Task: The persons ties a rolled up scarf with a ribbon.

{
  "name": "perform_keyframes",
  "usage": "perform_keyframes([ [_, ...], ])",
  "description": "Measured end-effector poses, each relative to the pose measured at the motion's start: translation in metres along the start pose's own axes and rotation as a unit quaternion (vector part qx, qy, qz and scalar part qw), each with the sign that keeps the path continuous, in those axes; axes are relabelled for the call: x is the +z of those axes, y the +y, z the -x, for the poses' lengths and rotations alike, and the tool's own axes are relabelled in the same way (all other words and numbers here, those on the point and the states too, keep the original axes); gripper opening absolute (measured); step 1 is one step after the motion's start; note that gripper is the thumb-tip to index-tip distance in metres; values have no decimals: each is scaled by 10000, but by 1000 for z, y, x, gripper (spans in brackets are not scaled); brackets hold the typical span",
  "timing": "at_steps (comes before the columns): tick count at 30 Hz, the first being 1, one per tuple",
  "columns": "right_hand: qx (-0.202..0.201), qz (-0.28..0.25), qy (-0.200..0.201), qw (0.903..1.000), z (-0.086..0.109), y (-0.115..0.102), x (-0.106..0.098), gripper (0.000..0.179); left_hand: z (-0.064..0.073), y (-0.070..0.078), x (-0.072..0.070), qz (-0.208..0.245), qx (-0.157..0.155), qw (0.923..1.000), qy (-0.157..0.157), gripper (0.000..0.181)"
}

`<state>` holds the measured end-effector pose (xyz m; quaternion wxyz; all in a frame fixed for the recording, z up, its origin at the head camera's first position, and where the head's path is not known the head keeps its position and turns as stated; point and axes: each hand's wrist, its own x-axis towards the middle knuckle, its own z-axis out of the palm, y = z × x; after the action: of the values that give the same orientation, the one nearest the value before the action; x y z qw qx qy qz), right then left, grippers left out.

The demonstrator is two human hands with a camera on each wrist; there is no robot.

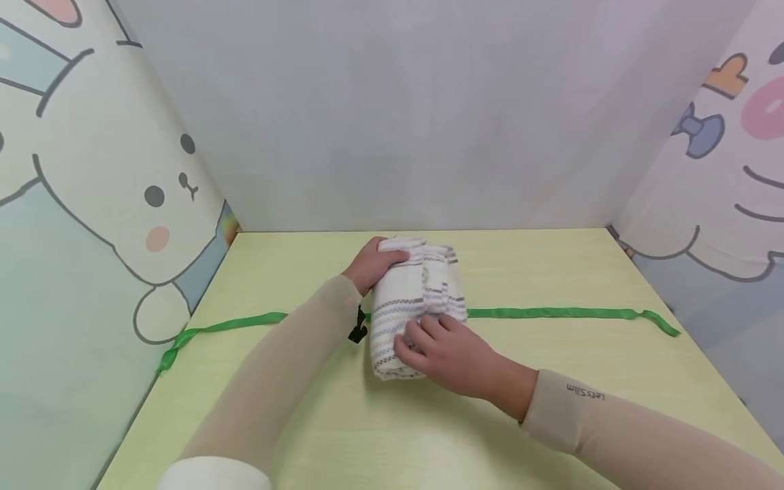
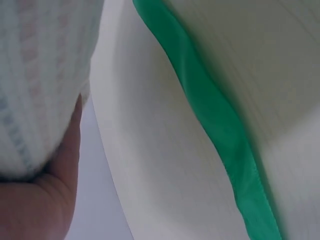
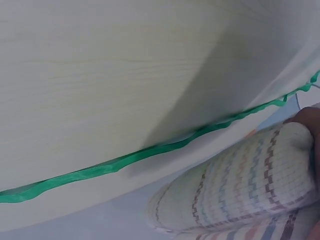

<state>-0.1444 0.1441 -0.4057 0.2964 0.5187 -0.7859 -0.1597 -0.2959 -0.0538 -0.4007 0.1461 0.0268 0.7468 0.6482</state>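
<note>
A white cloth [image 1: 398, 289], folded into a thick bundle with rows of grey, blue and brown patterned stripes, is between both hands over the middle of the table. My left hand [image 1: 371, 267] grips its far left end, thumb on the upper face and the other fingers hidden. At the near right end, my right hand [image 1: 450, 357] holds the bundle with curled fingers. In the left wrist view the left thumb [image 2: 70, 155] lies along the cloth. The right wrist view shows the rolled side of the bundle [image 3: 235, 180], with only part of the right hand [image 3: 311, 122] at the edge.
A green ribbon [image 1: 539, 313] runs across the pale wooden table [image 1: 343, 442], passing behind the bundle. A small black strap [image 1: 358, 331] hangs by the left wrist. Grey wall [image 1: 416, 122] stands behind, with cartoon-printed panels [image 1: 116, 170] at both sides.
</note>
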Motion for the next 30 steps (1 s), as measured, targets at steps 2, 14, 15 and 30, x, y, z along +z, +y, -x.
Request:
perform_keyframes([
  [2, 4, -10, -30, 10000, 1, 1, 2, 43, -4, -2, 2, -1, 1, 10000, 12, 51],
  [14, -139, 41, -429, 9990, 15, 1, 21, 47, -8, -10, 21, -396, 30, 9991, 159, 58],
  [15, -140, 32, -438, 9989, 15, 0, 22, 47, -8, -10, 22, -403, 22, 9990, 165, 58],
  [30, -313, -433, -1308, 9900, 11, -5, 38, 51, -14, -42, 16, -337, -418, 9981, 313, 62],
])
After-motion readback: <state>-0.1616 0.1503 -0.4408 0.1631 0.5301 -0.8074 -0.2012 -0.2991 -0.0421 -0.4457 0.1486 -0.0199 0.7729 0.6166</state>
